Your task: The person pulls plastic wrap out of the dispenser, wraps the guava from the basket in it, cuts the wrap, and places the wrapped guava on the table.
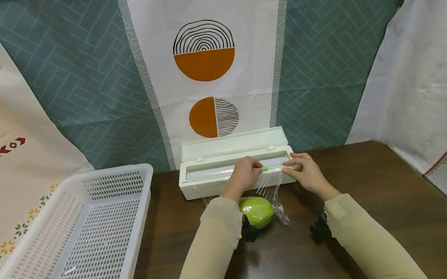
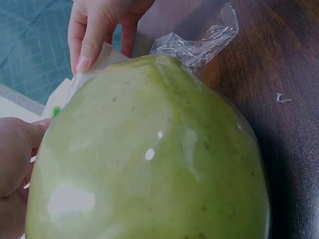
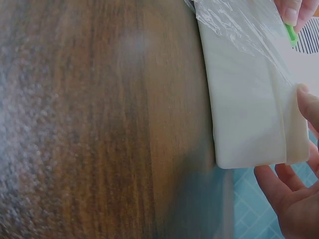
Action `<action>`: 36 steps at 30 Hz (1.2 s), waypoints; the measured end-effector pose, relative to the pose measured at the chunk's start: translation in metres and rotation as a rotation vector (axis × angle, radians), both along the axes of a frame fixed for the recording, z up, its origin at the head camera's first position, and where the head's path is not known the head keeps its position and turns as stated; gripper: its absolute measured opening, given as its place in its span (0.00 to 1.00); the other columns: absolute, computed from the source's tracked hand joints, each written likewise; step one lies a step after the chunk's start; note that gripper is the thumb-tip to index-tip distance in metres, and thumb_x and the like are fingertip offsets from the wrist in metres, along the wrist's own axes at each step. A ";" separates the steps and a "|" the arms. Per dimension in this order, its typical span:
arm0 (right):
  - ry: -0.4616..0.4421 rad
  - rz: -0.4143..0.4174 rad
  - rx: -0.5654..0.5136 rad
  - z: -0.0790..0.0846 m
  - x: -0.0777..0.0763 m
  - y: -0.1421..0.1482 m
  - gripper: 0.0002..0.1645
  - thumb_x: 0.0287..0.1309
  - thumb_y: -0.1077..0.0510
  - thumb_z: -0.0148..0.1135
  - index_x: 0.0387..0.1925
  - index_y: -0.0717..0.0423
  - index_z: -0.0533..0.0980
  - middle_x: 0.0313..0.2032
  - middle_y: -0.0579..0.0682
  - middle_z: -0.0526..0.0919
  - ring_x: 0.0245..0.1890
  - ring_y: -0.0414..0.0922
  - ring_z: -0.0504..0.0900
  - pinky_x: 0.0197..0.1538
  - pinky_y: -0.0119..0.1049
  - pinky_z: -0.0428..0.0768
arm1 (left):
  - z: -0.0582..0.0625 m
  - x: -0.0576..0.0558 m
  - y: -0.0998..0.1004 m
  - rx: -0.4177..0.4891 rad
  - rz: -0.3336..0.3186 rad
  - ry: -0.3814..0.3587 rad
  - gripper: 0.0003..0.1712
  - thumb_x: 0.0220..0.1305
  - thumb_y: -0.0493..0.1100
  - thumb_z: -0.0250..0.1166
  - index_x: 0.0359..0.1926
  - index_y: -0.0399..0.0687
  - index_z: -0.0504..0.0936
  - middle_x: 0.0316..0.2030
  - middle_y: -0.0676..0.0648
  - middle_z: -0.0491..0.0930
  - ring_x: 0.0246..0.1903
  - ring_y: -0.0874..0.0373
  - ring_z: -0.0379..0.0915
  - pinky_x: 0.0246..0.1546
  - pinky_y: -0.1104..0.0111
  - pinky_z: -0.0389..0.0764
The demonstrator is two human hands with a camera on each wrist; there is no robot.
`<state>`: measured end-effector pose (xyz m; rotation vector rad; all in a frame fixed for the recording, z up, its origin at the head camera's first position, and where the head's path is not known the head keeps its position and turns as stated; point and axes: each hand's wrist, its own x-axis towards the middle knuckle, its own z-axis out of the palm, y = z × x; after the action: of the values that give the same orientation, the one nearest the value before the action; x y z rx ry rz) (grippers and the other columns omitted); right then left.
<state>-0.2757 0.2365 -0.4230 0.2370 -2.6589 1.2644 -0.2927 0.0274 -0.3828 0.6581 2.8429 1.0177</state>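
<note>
A white cling film box (image 1: 196,191) stands at the table's back edge with its lid raised and the film roll (image 1: 215,171) showing inside. My left hand (image 1: 246,174) pinches the small green slide cutter (image 3: 291,35) on the box's front rim. At the right end of the box, my right hand (image 1: 309,175) grips the corner, thumb on the front edge and fingers round the end. Clear film (image 1: 276,199) hangs over the front and runs to a green fruit (image 1: 258,212), which lies under my left wrist with shiny film over its skin.
On the left stands a white perforated basket (image 1: 136,249) with a small white scrap (image 1: 69,270) in it. A tiny scrap (image 2: 283,98) lies on the dark wooden table (image 1: 286,270). Patterned cloth (image 1: 110,79) hangs close behind the box.
</note>
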 end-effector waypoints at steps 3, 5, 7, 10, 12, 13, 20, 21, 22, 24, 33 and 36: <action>-0.007 -0.002 0.003 0.000 0.000 0.000 0.20 0.58 0.55 0.64 0.47 0.65 0.80 0.63 0.62 0.65 0.64 0.61 0.63 0.61 0.55 0.67 | 0.000 0.001 -0.001 0.003 0.003 -0.015 0.12 0.68 0.38 0.56 0.47 0.39 0.82 0.47 0.43 0.81 0.45 0.52 0.77 0.47 0.64 0.78; -0.013 -0.003 0.005 0.001 0.000 0.000 0.20 0.58 0.55 0.64 0.47 0.65 0.80 0.63 0.62 0.65 0.64 0.61 0.63 0.62 0.55 0.67 | 0.001 0.001 -0.002 0.003 0.005 -0.020 0.13 0.68 0.39 0.56 0.48 0.39 0.81 0.47 0.43 0.81 0.45 0.52 0.77 0.47 0.64 0.78; -0.017 -0.004 0.007 0.001 0.000 0.000 0.20 0.58 0.55 0.64 0.47 0.65 0.80 0.64 0.62 0.65 0.64 0.61 0.63 0.62 0.55 0.67 | 0.001 0.002 -0.002 0.002 0.004 -0.019 0.13 0.68 0.39 0.56 0.48 0.39 0.81 0.47 0.43 0.81 0.45 0.52 0.77 0.46 0.64 0.78; -0.018 -0.005 0.010 0.001 0.000 0.000 0.20 0.58 0.55 0.64 0.47 0.65 0.80 0.64 0.62 0.65 0.64 0.61 0.63 0.61 0.55 0.68 | 0.001 0.001 -0.003 0.000 0.004 -0.013 0.12 0.68 0.39 0.57 0.47 0.39 0.82 0.46 0.43 0.81 0.44 0.53 0.77 0.46 0.65 0.78; -0.017 -0.005 0.009 0.001 0.000 0.000 0.20 0.58 0.55 0.64 0.47 0.65 0.80 0.64 0.62 0.65 0.64 0.61 0.63 0.61 0.55 0.68 | 0.001 0.001 -0.003 -0.001 0.006 -0.017 0.12 0.68 0.39 0.57 0.48 0.39 0.82 0.46 0.43 0.81 0.44 0.53 0.77 0.45 0.65 0.78; -0.016 -0.005 0.007 0.001 0.000 0.000 0.20 0.58 0.55 0.64 0.47 0.65 0.80 0.64 0.62 0.65 0.64 0.61 0.63 0.60 0.55 0.69 | 0.001 0.001 -0.004 0.000 0.006 -0.020 0.13 0.68 0.39 0.56 0.48 0.39 0.82 0.46 0.43 0.81 0.44 0.53 0.77 0.45 0.65 0.78; -0.004 -0.001 0.006 0.001 0.001 0.000 0.19 0.58 0.55 0.65 0.47 0.64 0.80 0.63 0.62 0.65 0.63 0.61 0.64 0.59 0.54 0.69 | 0.001 0.001 -0.005 0.004 0.019 -0.048 0.13 0.69 0.40 0.56 0.49 0.40 0.81 0.47 0.43 0.81 0.42 0.54 0.76 0.44 0.65 0.78; -0.003 0.000 0.006 0.001 0.001 0.000 0.19 0.58 0.55 0.65 0.47 0.65 0.80 0.63 0.62 0.65 0.63 0.61 0.64 0.59 0.54 0.69 | 0.001 0.001 -0.005 0.001 0.020 -0.049 0.13 0.69 0.40 0.55 0.49 0.40 0.81 0.47 0.44 0.81 0.42 0.55 0.75 0.43 0.66 0.78; -0.001 0.001 0.007 0.001 0.001 0.000 0.19 0.58 0.55 0.64 0.47 0.65 0.80 0.63 0.62 0.65 0.63 0.61 0.64 0.59 0.54 0.70 | 0.001 0.002 -0.005 0.000 0.021 -0.050 0.13 0.69 0.40 0.55 0.49 0.40 0.81 0.47 0.44 0.81 0.42 0.55 0.75 0.43 0.66 0.78; -0.001 0.002 0.007 0.001 0.001 0.000 0.19 0.58 0.56 0.64 0.47 0.65 0.80 0.63 0.62 0.65 0.63 0.61 0.64 0.59 0.54 0.70 | 0.001 0.002 -0.005 0.000 0.021 -0.048 0.13 0.69 0.40 0.55 0.49 0.40 0.81 0.47 0.44 0.81 0.42 0.55 0.76 0.43 0.65 0.78; 0.016 0.002 0.010 0.001 0.001 0.000 0.19 0.57 0.56 0.65 0.46 0.65 0.80 0.63 0.62 0.66 0.63 0.61 0.64 0.60 0.55 0.68 | 0.002 0.001 -0.007 -0.008 0.022 -0.038 0.13 0.69 0.40 0.56 0.48 0.41 0.81 0.47 0.44 0.81 0.42 0.54 0.75 0.44 0.65 0.78; 0.020 0.004 0.010 0.001 0.001 0.000 0.19 0.57 0.56 0.65 0.46 0.65 0.80 0.62 0.63 0.66 0.63 0.61 0.64 0.60 0.55 0.68 | 0.001 0.000 -0.008 -0.013 0.022 -0.037 0.13 0.69 0.40 0.56 0.48 0.41 0.81 0.47 0.44 0.81 0.43 0.54 0.75 0.45 0.65 0.78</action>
<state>-0.2752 0.2365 -0.4223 0.2549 -2.6503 1.2439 -0.2925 0.0196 -0.3817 0.6021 2.8289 1.0033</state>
